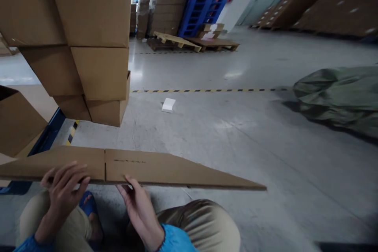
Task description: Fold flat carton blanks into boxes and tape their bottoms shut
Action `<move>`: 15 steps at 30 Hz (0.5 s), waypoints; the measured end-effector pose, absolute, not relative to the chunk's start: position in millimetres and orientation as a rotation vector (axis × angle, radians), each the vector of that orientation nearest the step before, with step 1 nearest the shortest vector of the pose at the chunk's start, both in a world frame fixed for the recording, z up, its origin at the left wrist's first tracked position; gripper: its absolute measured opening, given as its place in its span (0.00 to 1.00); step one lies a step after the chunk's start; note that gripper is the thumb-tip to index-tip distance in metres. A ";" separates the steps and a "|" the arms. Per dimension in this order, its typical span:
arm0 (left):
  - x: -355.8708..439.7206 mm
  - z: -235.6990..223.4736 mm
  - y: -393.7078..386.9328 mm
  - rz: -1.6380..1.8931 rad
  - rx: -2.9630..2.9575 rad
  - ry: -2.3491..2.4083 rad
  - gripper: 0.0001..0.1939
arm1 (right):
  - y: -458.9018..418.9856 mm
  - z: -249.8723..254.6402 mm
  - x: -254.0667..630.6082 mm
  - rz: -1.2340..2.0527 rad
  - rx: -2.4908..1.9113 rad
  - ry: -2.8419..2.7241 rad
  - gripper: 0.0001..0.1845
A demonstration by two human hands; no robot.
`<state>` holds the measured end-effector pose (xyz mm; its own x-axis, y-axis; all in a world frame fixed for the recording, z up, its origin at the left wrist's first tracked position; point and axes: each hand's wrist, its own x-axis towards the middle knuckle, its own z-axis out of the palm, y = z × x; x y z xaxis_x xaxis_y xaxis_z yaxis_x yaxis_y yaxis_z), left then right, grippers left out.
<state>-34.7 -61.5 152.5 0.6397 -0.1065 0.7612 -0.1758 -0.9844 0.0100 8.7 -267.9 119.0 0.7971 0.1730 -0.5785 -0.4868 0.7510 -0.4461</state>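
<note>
The flat cardboard sheet point(130, 167) is hovering over the knees above the floor point(236, 134), still unfolded, with left hand point(63, 189) and right hand point(138, 204) fingers pinching its near edge, so folding is barely getting going.

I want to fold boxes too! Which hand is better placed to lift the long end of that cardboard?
Probably the right hand. It grips the flat cardboard near the middle slit, closest to the long end pointing right. The left hand holds the other side.
</note>
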 end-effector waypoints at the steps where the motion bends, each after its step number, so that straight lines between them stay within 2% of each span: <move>1: -34.0 149.8 -54.1 1.267 2.773 -0.167 0.05 | -258.5 123.6 11.0 0.404 -0.588 0.541 0.21; 6: -23.6 121.5 -14.2 1.094 2.848 0.144 0.14 | -213.4 110.3 37.3 0.394 -0.688 0.561 0.33; 11: -1.1 113.5 -7.2 1.095 2.801 0.247 0.15 | -210.9 90.3 42.5 0.373 -0.882 0.527 0.47; 13: 8.7 113.7 -12.5 1.167 2.724 0.431 0.17 | -229.5 98.5 32.0 0.227 -1.088 0.412 0.45; 15: 16.2 112.9 -17.1 1.192 2.612 0.684 0.21 | -251.7 117.8 27.7 -0.076 -1.368 0.091 0.35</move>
